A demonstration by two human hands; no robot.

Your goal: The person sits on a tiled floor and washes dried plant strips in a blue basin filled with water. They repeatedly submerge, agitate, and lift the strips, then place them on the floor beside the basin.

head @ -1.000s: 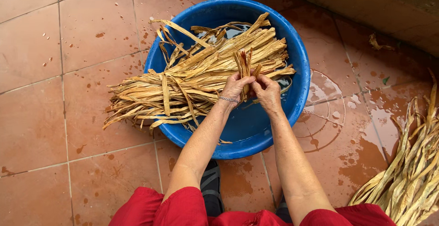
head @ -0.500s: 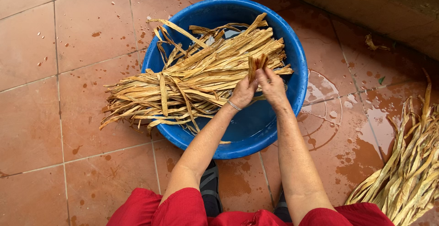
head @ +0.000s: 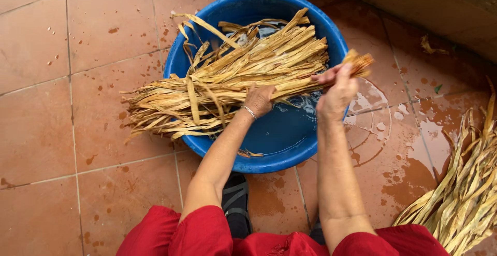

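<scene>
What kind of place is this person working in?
Probably an outdoor yard or washing area: a wet terracotta tiled floor, a blue basin with water holding dried leaf strips, another pile of strips on the ground.

One head-worn camera looks steeply down, close over the blue basin (head: 331, 147) and tiled floor (head: 62, 105)

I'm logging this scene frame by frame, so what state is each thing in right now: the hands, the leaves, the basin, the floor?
Left hand: closed on the bundle of dried leaves, near its middle.
Right hand: gripping the bundle's end, raised past the basin rim.
Bundle of dried leaves: lying across the basin, its loose end overhanging onto the floor.
Blue basin: upright, with water in it.
Tiled floor: wet beside the basin.
Second leaf pile: lying loose on the floor, untouched.
</scene>
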